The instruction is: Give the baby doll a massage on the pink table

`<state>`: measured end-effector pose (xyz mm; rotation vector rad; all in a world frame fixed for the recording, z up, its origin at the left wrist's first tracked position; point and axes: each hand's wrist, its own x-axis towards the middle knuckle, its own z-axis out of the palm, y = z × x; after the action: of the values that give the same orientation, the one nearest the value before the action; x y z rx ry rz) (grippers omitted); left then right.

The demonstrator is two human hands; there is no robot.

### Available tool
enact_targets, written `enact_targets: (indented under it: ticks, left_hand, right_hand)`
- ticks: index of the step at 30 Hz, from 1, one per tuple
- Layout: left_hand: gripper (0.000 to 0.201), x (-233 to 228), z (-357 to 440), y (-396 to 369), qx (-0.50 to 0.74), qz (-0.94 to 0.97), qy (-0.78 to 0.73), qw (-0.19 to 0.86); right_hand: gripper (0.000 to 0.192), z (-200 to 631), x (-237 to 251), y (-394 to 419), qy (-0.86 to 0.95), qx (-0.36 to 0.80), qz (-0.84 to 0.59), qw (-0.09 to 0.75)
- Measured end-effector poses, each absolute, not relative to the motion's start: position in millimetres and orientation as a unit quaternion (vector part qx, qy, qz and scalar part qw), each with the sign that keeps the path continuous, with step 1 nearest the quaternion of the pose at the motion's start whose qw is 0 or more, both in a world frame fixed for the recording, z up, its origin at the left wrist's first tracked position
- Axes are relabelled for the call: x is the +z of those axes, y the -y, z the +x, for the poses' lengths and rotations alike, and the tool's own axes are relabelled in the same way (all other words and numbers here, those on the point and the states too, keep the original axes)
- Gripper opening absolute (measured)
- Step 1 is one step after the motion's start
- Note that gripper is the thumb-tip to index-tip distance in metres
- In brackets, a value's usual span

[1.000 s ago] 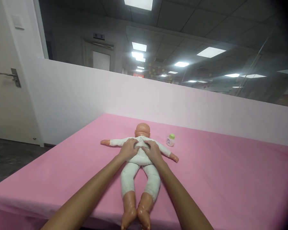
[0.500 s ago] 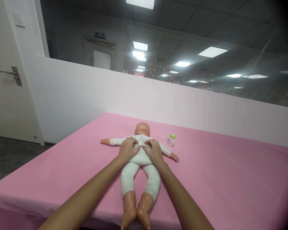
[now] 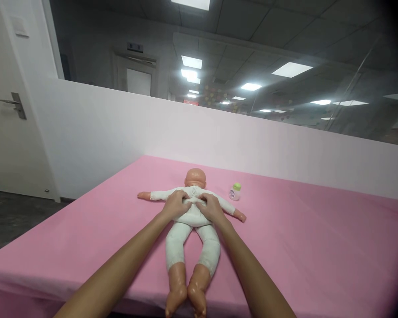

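Nr doll point(image 3: 193, 217), btl point(image 3: 234, 194) w/ grn lid point(image 3: 237, 186), contents unclear

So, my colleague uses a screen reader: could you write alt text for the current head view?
A person's left hand and right hand rest on the back of a doll lying face down, arms spread, on a pink-covered table. A small green-capped bottle sits just beyond its arm on the right, with a white wall behind.

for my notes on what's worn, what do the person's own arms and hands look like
The left hand and right hand are ungloved, with no ring, watch or bracelet visible. Both forearms, left and right, taper toward the wrists and show no sleeves or clear markings.
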<state>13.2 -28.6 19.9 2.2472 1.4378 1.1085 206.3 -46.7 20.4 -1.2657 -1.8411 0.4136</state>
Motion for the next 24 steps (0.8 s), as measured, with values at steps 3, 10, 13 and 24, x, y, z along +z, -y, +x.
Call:
enact_targets:
  ticks: [3, 10, 13, 24]
  left_hand:
    - [0.007, 18, 16, 30, 0.412, 0.768, -0.479, 0.102]
    - [0.026, 20, 15, 39, 0.428, 0.77, -0.466, 0.08]
    - [0.031, 18, 15, 39, 0.401, 0.782, -0.469, 0.089]
    - [0.016, 16, 17, 29, 0.401, 0.769, -0.489, 0.091]
  right_hand:
    - [0.012, 202, 17, 42, 0.725, 0.139, -0.507, 0.445]
    - [0.03, 205, 19, 51, 0.72, 0.109, -0.496, 0.473]
    - [0.036, 208, 23, 55, 0.739, 0.136, -0.479, 0.455]
    - [0.01, 205, 14, 37, 0.727, 0.14, -0.499, 0.449]
